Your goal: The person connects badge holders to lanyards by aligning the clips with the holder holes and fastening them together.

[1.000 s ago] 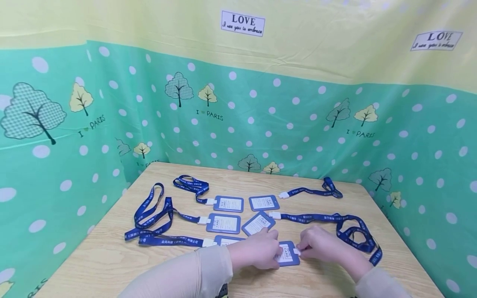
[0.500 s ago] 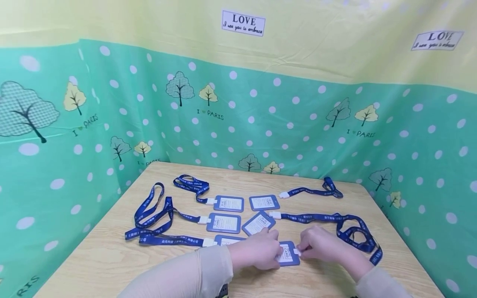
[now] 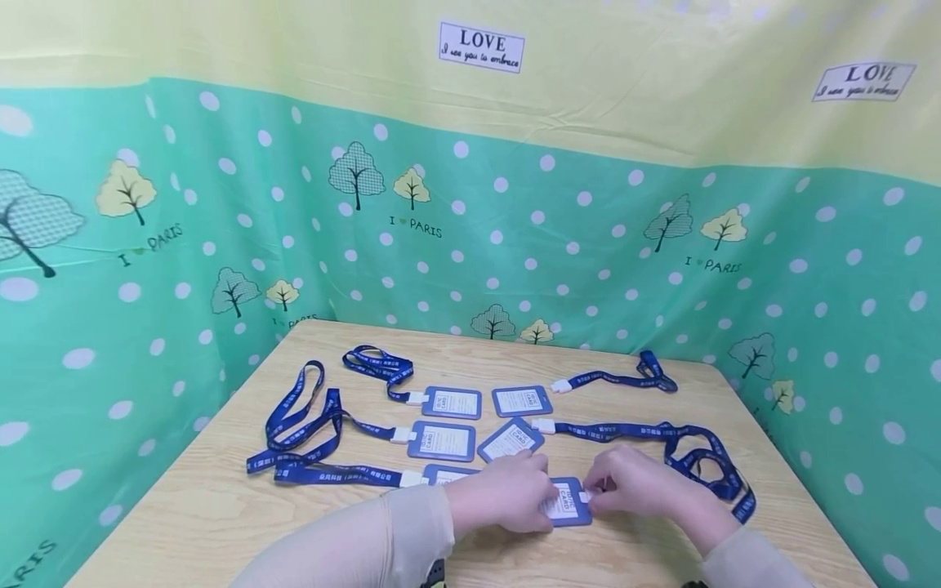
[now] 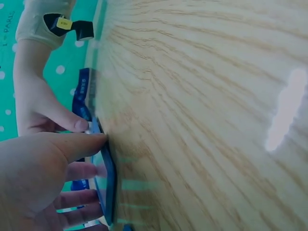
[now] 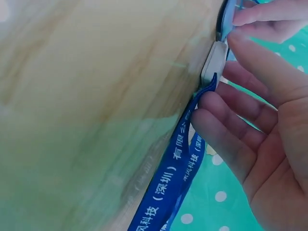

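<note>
Badge with a blue edge is set low on the tabletop, a bit toward 5 o'clock. It is held from its 9 o'clock side by the left hand, with the thumb put at its near edge. At its 3 o'clock end, the white clip is pinched by the thumb and fingers of the right hand. So the two hands are apart but near each other, with the badge and the clip held between them. The clip is seen right up against the badge; whether it is hooked on cannot be told. From the clip, a blue strap is stretched toward 7 o'clock in the right wrist view.

Small, careful work at the clip seems to be in hand. For it to be done well, the badge should be held still and not squeezed hard, so that it is not bent. The clip should be moved straight along the line from 3 to 9 o'clock, not twisted. The strap should be left loose, so that the clip is not tugged. Between 10 and 11 o'clock, a tilted badge could be bumped by the left hand, so care should be taken there.
</note>
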A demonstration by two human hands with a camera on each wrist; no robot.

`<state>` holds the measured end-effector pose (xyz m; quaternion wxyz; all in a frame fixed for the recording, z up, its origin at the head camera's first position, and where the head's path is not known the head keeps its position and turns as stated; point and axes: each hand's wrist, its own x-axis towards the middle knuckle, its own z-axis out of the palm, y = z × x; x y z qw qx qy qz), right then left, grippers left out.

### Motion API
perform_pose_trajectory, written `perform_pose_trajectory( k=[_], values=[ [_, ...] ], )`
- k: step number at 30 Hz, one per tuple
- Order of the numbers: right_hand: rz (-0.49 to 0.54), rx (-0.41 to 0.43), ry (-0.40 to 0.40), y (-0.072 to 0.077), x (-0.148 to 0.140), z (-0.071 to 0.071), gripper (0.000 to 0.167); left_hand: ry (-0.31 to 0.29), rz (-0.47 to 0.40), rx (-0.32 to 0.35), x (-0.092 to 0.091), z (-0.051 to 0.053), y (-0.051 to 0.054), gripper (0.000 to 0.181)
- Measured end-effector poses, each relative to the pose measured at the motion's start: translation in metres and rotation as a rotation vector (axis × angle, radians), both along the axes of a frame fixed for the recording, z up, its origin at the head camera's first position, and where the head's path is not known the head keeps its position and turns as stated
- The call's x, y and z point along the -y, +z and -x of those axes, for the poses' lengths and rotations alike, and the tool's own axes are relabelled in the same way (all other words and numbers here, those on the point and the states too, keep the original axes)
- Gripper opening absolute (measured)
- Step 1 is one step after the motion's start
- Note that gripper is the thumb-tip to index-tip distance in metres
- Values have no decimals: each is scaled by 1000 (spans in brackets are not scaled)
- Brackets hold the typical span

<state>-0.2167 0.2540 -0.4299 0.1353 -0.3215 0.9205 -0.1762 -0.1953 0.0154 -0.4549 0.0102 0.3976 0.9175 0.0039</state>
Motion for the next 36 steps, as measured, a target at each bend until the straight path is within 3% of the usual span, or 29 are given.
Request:
perform_pose_trajectory(
  k=[9,22,27,30,36],
  values=[
    [11,-94,-65,14,0,0,23,-2,-96,27,7,11,5,46],
    [242,-308,-114,49,-7,4,27,32,-293,-1,21,15,57,45],
    [373,-466,-115,61,-7,7,29,33,-382,-45,28,16,74,44],
    [412,-560,-131,66,-8,9,31,33,-446,-63,32,17,82,42],
    [476,-598,-156,73,-7,13,40,16,-574,-112,39,23,90,38]
  ],
)
